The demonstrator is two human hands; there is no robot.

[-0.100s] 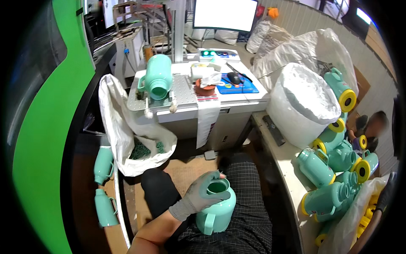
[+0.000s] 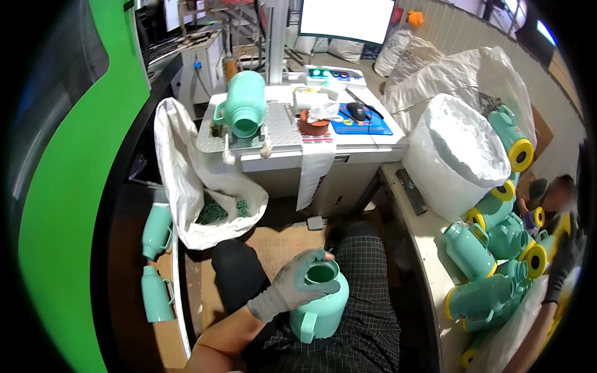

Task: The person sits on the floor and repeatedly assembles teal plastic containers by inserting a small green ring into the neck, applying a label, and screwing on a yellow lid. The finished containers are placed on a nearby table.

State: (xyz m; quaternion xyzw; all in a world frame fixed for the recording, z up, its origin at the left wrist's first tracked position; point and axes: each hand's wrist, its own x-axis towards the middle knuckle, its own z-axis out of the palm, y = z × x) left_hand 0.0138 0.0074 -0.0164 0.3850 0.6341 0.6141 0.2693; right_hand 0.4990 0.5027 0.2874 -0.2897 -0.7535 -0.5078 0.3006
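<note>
My left hand (image 2: 295, 283), in a grey and green glove with bare fingertips, is closed around the neck of a mint-green thermos flask shell (image 2: 324, 311). The shell stands on my lap, its round mouth upward and its handle toward me. At the far right my right hand (image 2: 564, 258), in a dark glove, is raised above a white bag (image 2: 519, 336) of yellow parts. A yellow plastic part (image 2: 564, 225) shows at its fingers, which look closed on it; its shape is blurred. Several green flasks (image 2: 482, 297) with yellow bases lie just left of that hand.
Ahead, a white bench (image 2: 280, 158) bears another green flask (image 2: 245, 102), a mouse and a control box. A white sack (image 2: 211, 230) stands at left, near two flask shells (image 2: 157, 295). A large white bag (image 2: 451, 161) rests on the right-hand table. A person (image 2: 555, 194) sits beyond it.
My right hand has lifted up out of the bag of yellow parts, with a yellow part now showing at its fingers. My left hand keeps its hold on the flask shell. The view has shifted slightly.
</note>
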